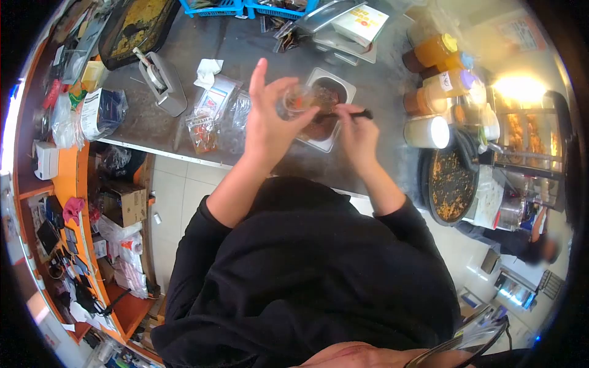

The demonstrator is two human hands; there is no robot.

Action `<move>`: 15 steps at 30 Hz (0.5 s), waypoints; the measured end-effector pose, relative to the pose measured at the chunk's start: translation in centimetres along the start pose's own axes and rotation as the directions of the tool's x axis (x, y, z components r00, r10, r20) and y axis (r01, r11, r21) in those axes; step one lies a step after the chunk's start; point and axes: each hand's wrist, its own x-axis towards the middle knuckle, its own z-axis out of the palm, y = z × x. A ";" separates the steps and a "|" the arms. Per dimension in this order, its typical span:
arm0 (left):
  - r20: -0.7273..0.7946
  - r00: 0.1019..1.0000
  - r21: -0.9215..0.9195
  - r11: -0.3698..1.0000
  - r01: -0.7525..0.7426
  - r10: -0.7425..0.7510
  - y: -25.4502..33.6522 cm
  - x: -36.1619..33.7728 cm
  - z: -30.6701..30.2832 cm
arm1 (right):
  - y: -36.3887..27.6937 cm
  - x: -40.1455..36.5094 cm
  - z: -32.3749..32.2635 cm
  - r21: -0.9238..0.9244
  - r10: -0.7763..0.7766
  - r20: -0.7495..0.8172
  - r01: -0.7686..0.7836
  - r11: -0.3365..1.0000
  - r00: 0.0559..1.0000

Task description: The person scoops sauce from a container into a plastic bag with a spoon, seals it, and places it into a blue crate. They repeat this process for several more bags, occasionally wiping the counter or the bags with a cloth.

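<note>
Over the metal counter, my left hand [269, 119] pinches a small clear plastic cup [296, 100] with some reddish-orange content, the other fingers raised. My right hand [358, 134] is closed on a black-handled utensil [368, 114]; its working end points toward the cup, and I cannot make out its shape. Beneath both hands is a rectangular steel food pan [345, 89] with dark red-brown sauce or food inside, partly hidden by the hands and cup. Left of my left hand lies a small clear bag [203, 132] with red and orange contents.
A tape dispenser [161, 83] and a crumb-covered tray [132, 34] are at the left. Sauce bottles [438, 49], a white-lidded jar [427, 132] and a round dark pan [451, 184] line the right. Blue baskets [215, 7] stand behind. Another person [515, 242] is at far right.
</note>
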 end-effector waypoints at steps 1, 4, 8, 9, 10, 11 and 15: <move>0.000 1.000 0.007 1.000 0.004 -0.004 0.2 0.1 -0.1 | -0.6 -0.6 0.4 0.039 0.002 -0.001 -0.002 0.999 1.000; -0.004 1.000 0.032 0.999 0.012 -0.012 0.9 0.3 -0.6 | -0.9 -1.8 1.5 0.211 -0.002 -0.025 0.007 0.978 1.000; -0.007 1.000 0.050 0.999 0.012 -0.012 0.9 0.2 -0.5 | 1.1 -0.9 1.0 0.572 0.395 -0.084 -0.280 0.771 0.915; -0.011 1.000 0.057 0.998 0.016 -0.015 0.9 0.1 -0.5 | 1.6 -0.6 0.2 0.610 0.429 -0.085 -0.293 0.736 0.899; -0.006 1.000 0.055 0.998 0.025 -0.025 1.0 0.0 -0.4 | 2.0 -0.2 -0.6 0.647 0.461 -0.083 -0.304 0.699 0.883; -0.001 0.999 0.054 0.998 0.034 -0.034 1.1 0.0 -0.4 | 2.1 0.1 -1.4 0.683 0.492 -0.080 -0.312 0.660 0.867; 0.027 0.998 0.052 0.997 0.061 -0.062 1.3 -0.3 0.1 | -0.1 2.0 -4.9 0.747 0.429 -0.195 -0.150 0.648 0.882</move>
